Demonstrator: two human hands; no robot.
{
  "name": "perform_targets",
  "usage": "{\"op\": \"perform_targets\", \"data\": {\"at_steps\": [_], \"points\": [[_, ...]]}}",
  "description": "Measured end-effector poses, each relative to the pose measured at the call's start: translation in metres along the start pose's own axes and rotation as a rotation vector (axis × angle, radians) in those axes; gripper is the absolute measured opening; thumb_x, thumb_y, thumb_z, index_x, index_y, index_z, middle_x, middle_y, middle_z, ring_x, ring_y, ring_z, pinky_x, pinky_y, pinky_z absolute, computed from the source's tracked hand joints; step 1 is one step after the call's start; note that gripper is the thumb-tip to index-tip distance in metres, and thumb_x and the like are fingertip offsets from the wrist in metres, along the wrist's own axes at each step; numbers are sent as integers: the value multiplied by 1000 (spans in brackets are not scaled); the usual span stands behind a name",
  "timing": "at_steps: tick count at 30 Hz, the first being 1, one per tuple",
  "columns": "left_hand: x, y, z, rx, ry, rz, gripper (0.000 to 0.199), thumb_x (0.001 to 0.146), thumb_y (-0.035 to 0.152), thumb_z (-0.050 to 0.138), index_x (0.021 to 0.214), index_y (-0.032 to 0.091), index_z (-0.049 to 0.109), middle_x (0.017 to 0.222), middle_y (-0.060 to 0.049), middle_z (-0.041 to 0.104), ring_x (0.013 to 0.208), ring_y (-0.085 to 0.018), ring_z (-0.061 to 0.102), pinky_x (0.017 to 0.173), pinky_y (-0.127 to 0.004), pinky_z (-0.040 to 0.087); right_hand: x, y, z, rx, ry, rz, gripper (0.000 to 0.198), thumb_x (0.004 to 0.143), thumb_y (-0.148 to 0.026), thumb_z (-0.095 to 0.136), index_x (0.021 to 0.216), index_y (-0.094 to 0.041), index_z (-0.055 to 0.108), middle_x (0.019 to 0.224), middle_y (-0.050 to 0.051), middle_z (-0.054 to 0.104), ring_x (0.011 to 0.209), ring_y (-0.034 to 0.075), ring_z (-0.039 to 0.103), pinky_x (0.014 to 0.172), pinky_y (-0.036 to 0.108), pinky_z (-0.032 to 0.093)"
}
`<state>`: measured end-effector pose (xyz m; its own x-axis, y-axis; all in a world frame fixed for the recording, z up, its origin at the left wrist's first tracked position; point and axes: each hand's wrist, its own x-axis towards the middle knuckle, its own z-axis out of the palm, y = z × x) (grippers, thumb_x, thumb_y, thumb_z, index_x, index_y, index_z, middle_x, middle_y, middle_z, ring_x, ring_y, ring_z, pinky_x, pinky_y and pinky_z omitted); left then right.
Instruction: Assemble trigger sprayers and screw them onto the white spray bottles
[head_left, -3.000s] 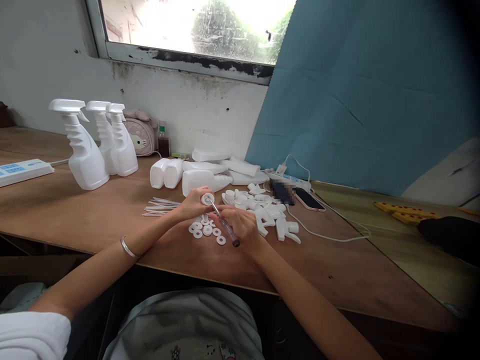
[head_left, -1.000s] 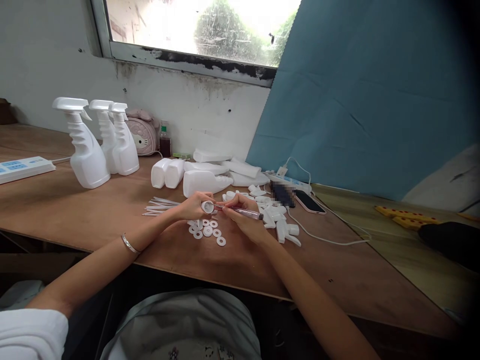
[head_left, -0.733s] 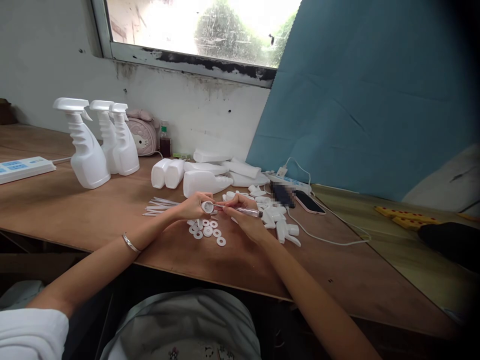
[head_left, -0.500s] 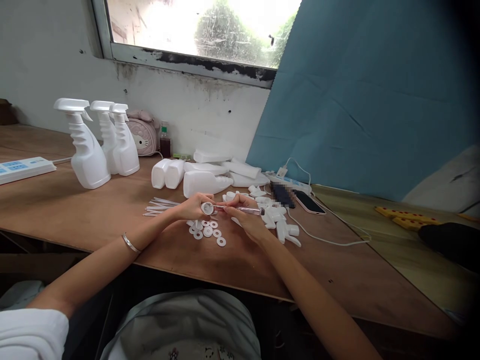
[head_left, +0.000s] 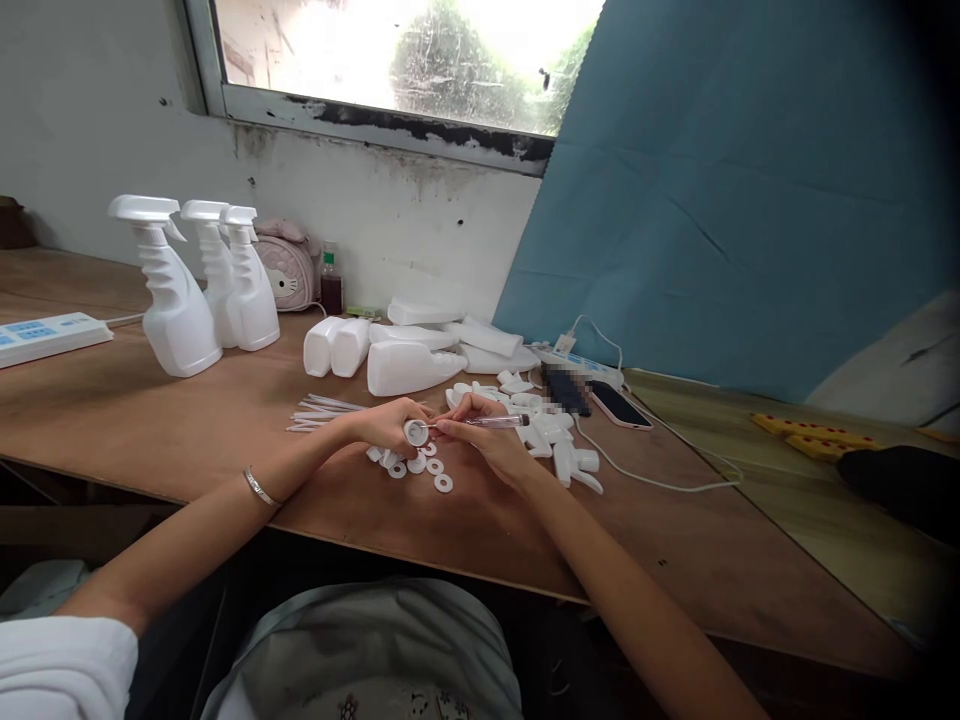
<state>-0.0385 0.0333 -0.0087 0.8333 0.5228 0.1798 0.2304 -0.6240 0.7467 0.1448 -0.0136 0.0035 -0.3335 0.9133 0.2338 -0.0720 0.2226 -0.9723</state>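
From where I stand, the fingers of the left hand (head_left: 386,424) are wrapped round a white round-mouthed piece (head_left: 415,434), those of the right hand (head_left: 478,428) pinching a clear-handled tool (head_left: 499,421). Both are just beyond the white rings (head_left: 415,467). The piece's mouth faces back toward the person, its long axis running away behind the left fingers. The tool lies nearly level, butt pointing right, its thin shaft leading left to the mouth; whether the tip is inside or only at the rim, I can't tell.

I'd judge the step to be working at that mouth; the next move seems to want a steady left grip and the tip lined up. Right of the rings, spray heads (head_left: 549,432) crowd the worktop (head_left: 172,440); farther beyond lie bottles (head_left: 409,370).
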Motion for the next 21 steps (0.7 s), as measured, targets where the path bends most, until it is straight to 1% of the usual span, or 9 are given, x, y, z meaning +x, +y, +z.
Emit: {"op": "perform_targets", "data": {"at_steps": [4,10,15,21], "points": [[0,1,0,1,-29,-8,20,53,15,59,51,12,40,70,1,42,60,-9,40,52,-21,32,0,1,-1,19,-10,50,24,60,-30,75,58,-19,54,65,0,66,73,20,66,71,35,53],[-2,2,0,-1,-42,-28,19,53,14,59,52,12,41,71,1,44,59,-9,40,51,-21,31,-1,0,-2,113,-47,134,24,60,-28,74,58,-19,51,70,2,68,76,20,67,72,33,53],[-2,1,1,5,-48,-30,17,53,14,59,53,13,41,71,1,45,63,-10,42,54,-21,34,-1,0,-2,150,-53,167,25,61,-26,73,58,-18,50,72,2,69,75,19,67,72,32,53],[-2,5,0,1,-99,-59,18,54,14,59,53,13,41,66,1,42,60,-9,40,54,-21,33,0,0,-3,201,-74,209,27,58,-25,74,57,-18,48,71,2,69,74,18,67,70,28,52]]}}
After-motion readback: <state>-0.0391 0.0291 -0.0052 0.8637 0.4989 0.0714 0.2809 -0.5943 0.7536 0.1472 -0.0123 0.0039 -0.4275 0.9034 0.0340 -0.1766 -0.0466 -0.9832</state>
